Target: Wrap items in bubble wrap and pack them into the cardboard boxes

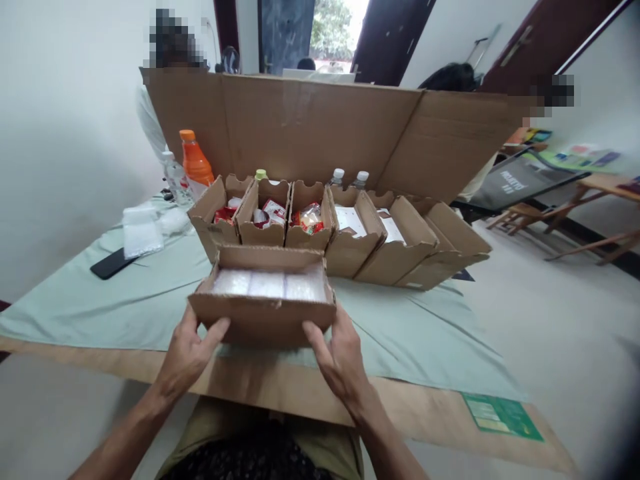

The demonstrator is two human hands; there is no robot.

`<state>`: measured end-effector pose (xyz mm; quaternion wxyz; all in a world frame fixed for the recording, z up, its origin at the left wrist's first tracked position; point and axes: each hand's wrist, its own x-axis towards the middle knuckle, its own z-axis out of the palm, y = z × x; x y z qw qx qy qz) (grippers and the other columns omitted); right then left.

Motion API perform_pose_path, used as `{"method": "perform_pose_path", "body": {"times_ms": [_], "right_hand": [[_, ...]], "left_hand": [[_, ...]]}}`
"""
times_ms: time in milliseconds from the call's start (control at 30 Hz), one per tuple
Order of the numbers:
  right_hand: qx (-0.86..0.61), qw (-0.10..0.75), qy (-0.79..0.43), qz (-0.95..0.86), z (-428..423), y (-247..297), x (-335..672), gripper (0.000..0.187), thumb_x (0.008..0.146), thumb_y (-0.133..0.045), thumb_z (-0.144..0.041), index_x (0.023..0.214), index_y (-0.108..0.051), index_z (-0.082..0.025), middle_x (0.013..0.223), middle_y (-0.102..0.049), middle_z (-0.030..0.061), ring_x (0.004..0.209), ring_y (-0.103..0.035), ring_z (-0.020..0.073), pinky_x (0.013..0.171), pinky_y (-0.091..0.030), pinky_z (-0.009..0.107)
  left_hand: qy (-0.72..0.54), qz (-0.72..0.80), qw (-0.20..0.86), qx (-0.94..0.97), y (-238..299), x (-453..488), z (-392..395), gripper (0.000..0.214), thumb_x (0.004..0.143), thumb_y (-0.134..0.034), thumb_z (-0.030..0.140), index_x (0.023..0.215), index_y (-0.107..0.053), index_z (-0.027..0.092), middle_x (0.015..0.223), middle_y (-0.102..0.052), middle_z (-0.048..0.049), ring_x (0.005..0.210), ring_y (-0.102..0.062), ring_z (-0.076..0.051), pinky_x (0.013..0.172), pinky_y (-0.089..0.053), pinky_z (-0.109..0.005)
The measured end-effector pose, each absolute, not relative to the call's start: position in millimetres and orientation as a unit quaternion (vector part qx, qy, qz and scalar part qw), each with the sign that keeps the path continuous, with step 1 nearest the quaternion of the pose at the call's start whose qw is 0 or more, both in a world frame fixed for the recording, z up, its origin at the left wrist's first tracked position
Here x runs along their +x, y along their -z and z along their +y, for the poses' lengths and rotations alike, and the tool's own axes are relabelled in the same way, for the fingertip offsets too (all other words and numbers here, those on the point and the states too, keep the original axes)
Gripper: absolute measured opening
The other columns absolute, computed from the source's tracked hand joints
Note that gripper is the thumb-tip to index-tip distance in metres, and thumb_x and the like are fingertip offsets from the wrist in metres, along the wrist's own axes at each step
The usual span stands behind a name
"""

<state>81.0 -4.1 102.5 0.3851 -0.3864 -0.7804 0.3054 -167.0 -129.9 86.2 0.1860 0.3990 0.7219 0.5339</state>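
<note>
The small cardboard box [263, 327] is between the two hands, near the front edge of the tabletop [425, 333], which is covered with a pale green cloth. Its long axis goes from left to right, and its open top faces upward. The row of cardboard bins [343, 257] lies on its far side. These bins have their long sides going from near to far, so the box lies across their direction, in front of the three left ones. Whether it touches them, or whether its bottom rests on the cloth, I cannot tell.

The left hand [195, 343] holds the left end of the box and the right hand [335, 347] holds the right end; neither is clearly nearer. Both thumbs press on the near wall, while the other fingers are mostly hidden by the cardboard. The hands are as far apart as the box is long. Inside the box are clear plastic packets [267, 285], somewhat blurred.

Farther out, the three left bins contain wrapped packages, and the next two contain white items. Behind the row stands a large cardboard panel [325, 133]. At the far left is an orange bottle [196, 160]; nearer, a black phone [113, 264] lies partly under clear plastic bags [143, 230].
</note>
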Motion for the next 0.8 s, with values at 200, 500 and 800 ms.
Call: {"method": "perform_pose_path", "body": {"times_ms": [200, 500, 800], "right_hand": [[-0.44, 0.477, -0.266, -0.713, 26.8, -129.0, 115.9, 0.066, 0.093, -0.058, -0.059, 0.144, -0.055, -0.018, 0.132, -0.068, 0.0168, 0.128, -0.06, 0.0365, 0.113, -0.043, 0.056], [-0.421, 0.423, -0.297, -0.745, -37.8, -82.6, 102.3, 0.066, 0.094, -0.06, -0.049, 0.154, -0.048, -0.024, 0.145, -0.062, 0.015, 0.134, -0.058, 0.037, 0.111, -0.049, 0.055], [-0.235, 0.351, -0.446, -0.789, 27.7, -74.3, -20.9, 0.067, 0.094, -0.058, -0.055, 0.152, -0.048, -0.021, 0.148, -0.06, 0.0156, 0.132, -0.059, 0.0321, 0.111, -0.048, 0.051]], "left_hand": [[-0.6, 0.585, 0.152, 0.524, -131.2, -128.5, -60.8, 0.081, 0.09, -0.07, 0.04, 0.161, -0.035, 0.021, 0.165, -0.042, -0.0132, 0.154, -0.037, -0.032, 0.129, -0.028, -0.048], [-0.559, 0.704, 0.109, 0.424, -73.8, -127.9, -166.2, 0.076, 0.093, -0.069, 0.04, 0.161, -0.036, 0.03, 0.159, -0.051, -0.0088, 0.148, -0.048, -0.032, 0.127, -0.035, -0.051], [-0.525, 0.786, 0.015, 0.325, -66.3, -187.5, -208.1, 0.09, 0.084, -0.077, 0.048, 0.16, -0.034, 0.025, 0.159, -0.047, -0.015, 0.151, -0.042, -0.035, 0.126, -0.032, -0.052]]}}
